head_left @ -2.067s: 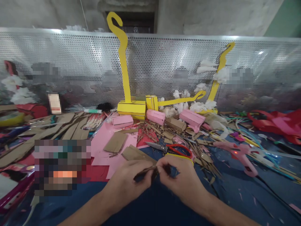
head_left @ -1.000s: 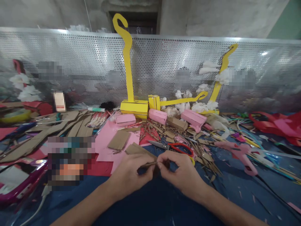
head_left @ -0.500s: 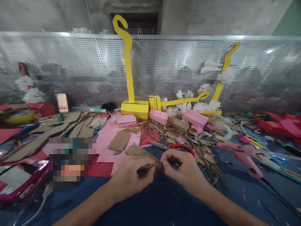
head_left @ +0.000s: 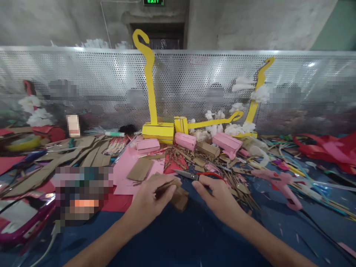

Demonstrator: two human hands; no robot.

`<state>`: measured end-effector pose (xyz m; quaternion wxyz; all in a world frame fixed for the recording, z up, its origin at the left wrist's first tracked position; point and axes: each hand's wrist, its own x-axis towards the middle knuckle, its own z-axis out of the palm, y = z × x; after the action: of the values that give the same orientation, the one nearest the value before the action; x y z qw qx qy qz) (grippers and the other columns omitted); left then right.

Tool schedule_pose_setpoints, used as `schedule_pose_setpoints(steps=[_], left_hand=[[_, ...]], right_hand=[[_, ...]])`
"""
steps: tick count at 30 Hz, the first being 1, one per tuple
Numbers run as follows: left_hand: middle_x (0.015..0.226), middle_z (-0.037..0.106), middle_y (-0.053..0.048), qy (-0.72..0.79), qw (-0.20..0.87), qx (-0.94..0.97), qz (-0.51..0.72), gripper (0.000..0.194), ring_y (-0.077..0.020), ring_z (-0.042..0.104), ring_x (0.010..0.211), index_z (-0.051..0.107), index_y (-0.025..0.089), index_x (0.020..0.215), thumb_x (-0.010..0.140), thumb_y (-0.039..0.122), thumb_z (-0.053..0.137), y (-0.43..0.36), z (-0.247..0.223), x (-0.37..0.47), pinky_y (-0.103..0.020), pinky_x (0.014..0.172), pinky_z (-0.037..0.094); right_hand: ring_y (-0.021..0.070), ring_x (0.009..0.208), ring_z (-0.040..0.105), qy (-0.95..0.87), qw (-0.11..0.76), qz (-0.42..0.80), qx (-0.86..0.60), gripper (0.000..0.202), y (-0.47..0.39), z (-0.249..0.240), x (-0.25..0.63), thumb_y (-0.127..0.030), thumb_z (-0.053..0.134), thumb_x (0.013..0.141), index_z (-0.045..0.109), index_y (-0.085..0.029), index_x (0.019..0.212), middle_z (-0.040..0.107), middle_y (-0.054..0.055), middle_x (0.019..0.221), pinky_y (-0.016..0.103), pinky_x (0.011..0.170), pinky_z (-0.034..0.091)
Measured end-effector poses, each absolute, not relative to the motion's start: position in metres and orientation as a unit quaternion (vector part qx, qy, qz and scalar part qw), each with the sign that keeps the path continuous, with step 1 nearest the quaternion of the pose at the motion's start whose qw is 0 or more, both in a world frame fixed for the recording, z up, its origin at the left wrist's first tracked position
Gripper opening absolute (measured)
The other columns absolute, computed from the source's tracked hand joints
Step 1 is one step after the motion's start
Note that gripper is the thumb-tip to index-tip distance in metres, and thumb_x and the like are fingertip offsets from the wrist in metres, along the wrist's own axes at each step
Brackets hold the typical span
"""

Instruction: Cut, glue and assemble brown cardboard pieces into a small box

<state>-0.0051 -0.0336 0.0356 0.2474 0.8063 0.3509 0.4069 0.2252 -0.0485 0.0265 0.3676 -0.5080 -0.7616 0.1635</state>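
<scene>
My left hand (head_left: pixel 150 200) pinches a folded piece of brown cardboard (head_left: pixel 179 196) near the middle of the table; its free end hangs past my fingertips to the right. My right hand (head_left: pixel 215 194) is apart from the cardboard, beside the scissors (head_left: pixel 187 174) with red handles. Its thumb and fingers are close together, and whether anything small is between them is hidden. Left of the cardboard, a flat brown cardboard piece (head_left: pixel 140 169) lies on pink paper (head_left: pixel 122 181).
A pink glue gun (head_left: pixel 280 181) with a black cord lies at right. Yellow hooked cardboard forms (head_left: pixel 158 131) and pink blocks (head_left: pixel 185 141) stand before a perforated metal screen (head_left: pixel 180 81). Cardboard strips (head_left: pixel 44 172) and a purple-edged case (head_left: pixel 33 226) are at left.
My right hand has come away from the cardboard and shifted slightly right. The cardboard in my left hand now shows more of its folded end. The view has tilted up a little.
</scene>
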Motion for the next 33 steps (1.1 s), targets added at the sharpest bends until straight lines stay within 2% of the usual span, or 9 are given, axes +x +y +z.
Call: schedule_pose_setpoints(steps=[3, 5, 8, 11, 16, 21, 26, 30, 33], left_hand=[[0.115, 0.071, -0.007, 0.356, 0.239, 0.799, 0.421, 0.028, -0.0205, 0.067, 0.107, 0.068, 0.024, 0.12, 0.096, 0.02, 0.054, -0.029, 0.032, -0.006, -0.03, 0.089, 0.055], [0.114, 0.072, -0.007, 0.367, 0.241, 0.789, 0.429, 0.031, -0.0207, 0.069, 0.105, 0.066, 0.024, 0.122, 0.093, 0.018, 0.056, -0.028, 0.028, -0.006, -0.031, 0.089, 0.056], [0.11, 0.074, -0.005, 0.387, 0.238, 0.781, 0.43, 0.029, -0.0199, 0.071, 0.099, 0.066, 0.024, 0.117, 0.09, 0.017, 0.06, -0.028, 0.02, -0.007, -0.032, 0.087, 0.057], [0.108, 0.074, -0.004, 0.397, 0.236, 0.791, 0.401, 0.028, -0.02, 0.07, 0.096, 0.066, 0.024, 0.117, 0.089, 0.02, 0.062, -0.031, 0.018, -0.007, -0.032, 0.083, 0.057], [0.13, 0.065, -0.009, 0.384, 0.143, 0.836, 0.366, 0.036, -0.0254, 0.06, 0.12, 0.056, 0.025, 0.131, 0.096, 0.035, 0.056, -0.025, 0.031, -0.017, -0.043, 0.102, 0.049], [0.145, 0.054, -0.017, 0.435, 0.056, 0.865, 0.243, 0.092, -0.0416, 0.046, 0.134, 0.046, 0.022, 0.146, 0.07, 0.063, 0.078, -0.003, 0.032, -0.041, -0.056, 0.106, 0.041], [0.111, 0.068, -0.005, 0.444, 0.125, 0.864, 0.202, 0.053, -0.0293, 0.066, 0.098, 0.061, 0.024, 0.115, 0.069, 0.037, 0.084, 0.005, 0.027, -0.048, -0.04, 0.083, 0.053], [0.14, 0.055, -0.008, 0.362, 0.088, 0.883, 0.285, 0.03, -0.0275, 0.054, 0.129, 0.057, 0.024, 0.117, 0.089, 0.017, 0.064, 0.003, 0.035, -0.044, -0.043, 0.108, 0.045], [0.15, 0.044, -0.008, 0.294, 0.063, 0.9, 0.315, 0.033, -0.0243, 0.041, 0.142, 0.056, 0.026, 0.12, 0.094, 0.006, 0.053, 0.0, 0.036, -0.041, -0.042, 0.118, 0.036]], right_hand=[[0.0112, 0.053, 0.035, -0.764, 0.358, 0.133, -0.52, 0.052, -0.045, 0.024, 0.229, -0.048, 0.054, 0.099, 0.036, -0.021, 0.058, 0.034, -0.006, 0.054, 0.027, 0.052, 0.022], [0.0123, 0.057, 0.043, -0.76, 0.37, 0.142, -0.515, 0.043, -0.045, 0.024, 0.229, -0.044, 0.056, 0.098, 0.045, -0.021, 0.063, 0.045, -0.005, 0.058, 0.026, 0.054, 0.03], [0.0167, 0.079, 0.061, -0.77, 0.401, 0.184, -0.461, 0.011, -0.049, 0.025, 0.224, -0.031, 0.055, 0.099, 0.061, -0.022, 0.101, 0.067, 0.001, 0.089, 0.027, 0.071, 0.046], [0.0189, 0.093, 0.065, -0.793, 0.409, 0.207, -0.401, 0.029, -0.053, 0.024, 0.218, -0.026, 0.059, 0.096, 0.059, -0.024, 0.125, 0.069, 0.006, 0.11, 0.03, 0.083, 0.051], [0.0183, 0.075, 0.065, -0.772, 0.411, 0.156, -0.458, 0.013, -0.049, 0.023, 0.22, -0.026, 0.055, 0.097, 0.066, -0.02, 0.098, 0.071, 0.003, 0.085, 0.029, 0.07, 0.049], [0.0167, 0.058, 0.061, -0.751, 0.382, 0.138, -0.521, 0.011, -0.037, 0.021, 0.236, -0.029, 0.051, 0.099, 0.059, -0.022, 0.097, 0.064, -0.003, 0.066, 0.027, 0.059, 0.045], [0.0232, 0.093, 0.069, -0.756, 0.375, 0.109, -0.526, 0.022, -0.036, 0.017, 0.233, -0.029, 0.054, 0.098, 0.058, -0.022, 0.118, 0.072, 0.007, 0.101, 0.036, 0.083, 0.052], [0.0249, 0.119, 0.061, -0.774, 0.386, 0.153, -0.478, 0.04, -0.045, 0.021, 0.224, -0.035, 0.055, 0.099, 0.049, -0.022, 0.136, 0.064, 0.011, 0.13, 0.039, 0.101, 0.049], [0.0266, 0.127, 0.056, -0.792, 0.376, 0.164, -0.452, 0.049, -0.049, 0.022, 0.221, -0.035, 0.064, 0.094, 0.048, -0.023, 0.139, 0.059, 0.012, 0.137, 0.041, 0.106, 0.046]])
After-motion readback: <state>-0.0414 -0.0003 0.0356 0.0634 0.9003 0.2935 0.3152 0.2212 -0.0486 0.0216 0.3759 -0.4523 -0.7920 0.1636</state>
